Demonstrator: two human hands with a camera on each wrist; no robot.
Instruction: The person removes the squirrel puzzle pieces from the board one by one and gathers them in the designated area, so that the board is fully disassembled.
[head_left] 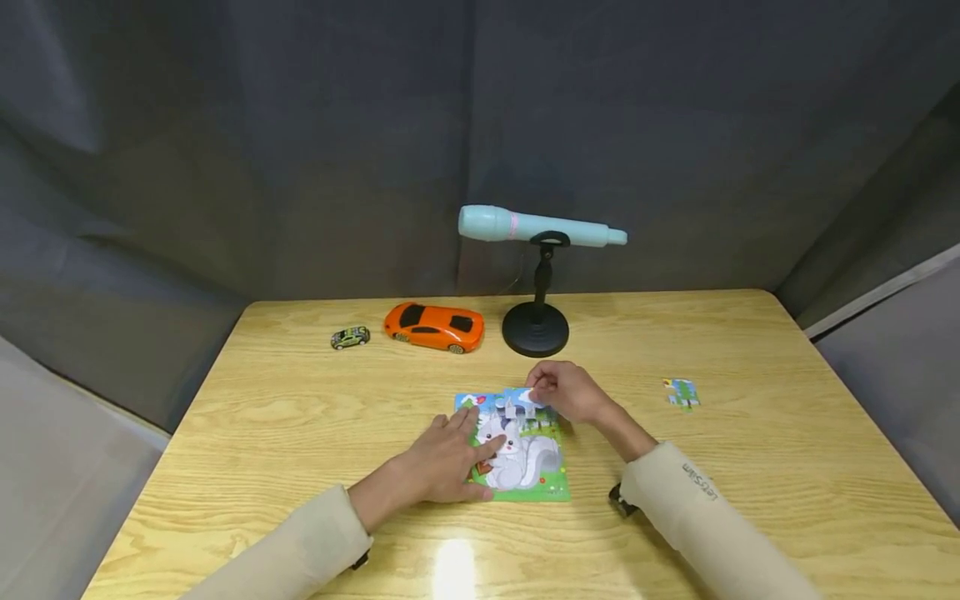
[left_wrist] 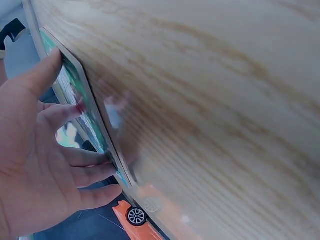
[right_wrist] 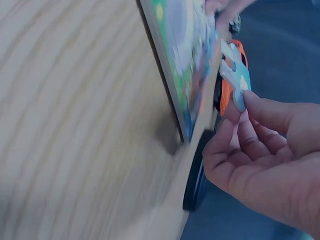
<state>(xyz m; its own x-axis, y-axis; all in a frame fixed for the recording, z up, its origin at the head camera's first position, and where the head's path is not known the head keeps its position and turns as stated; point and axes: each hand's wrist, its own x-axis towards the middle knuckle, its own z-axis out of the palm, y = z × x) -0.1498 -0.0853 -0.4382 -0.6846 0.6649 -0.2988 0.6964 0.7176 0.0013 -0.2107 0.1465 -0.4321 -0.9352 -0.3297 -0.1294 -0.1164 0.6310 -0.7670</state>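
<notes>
Pinching a puzzle piece (right_wrist: pixel 234 75) mid-frame, the right hand (head_left: pixel 570 392) could misalign it if the jigsaw board (head_left: pixel 525 475) slides under the flat, open left hand (head_left: pixel 442 462).

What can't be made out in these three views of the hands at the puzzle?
- Head view: the piece pinched in the right hand is hidden by its fingers.
- Head view: the left hand covers part of the puzzle; picture there unseen.
- Head view: the loose pieces are too small to read their print.
- Left wrist view: the orange car is cut off by the bottom edge.
- Right wrist view: the puzzle picture is blurred, seen edge-on.
</notes>
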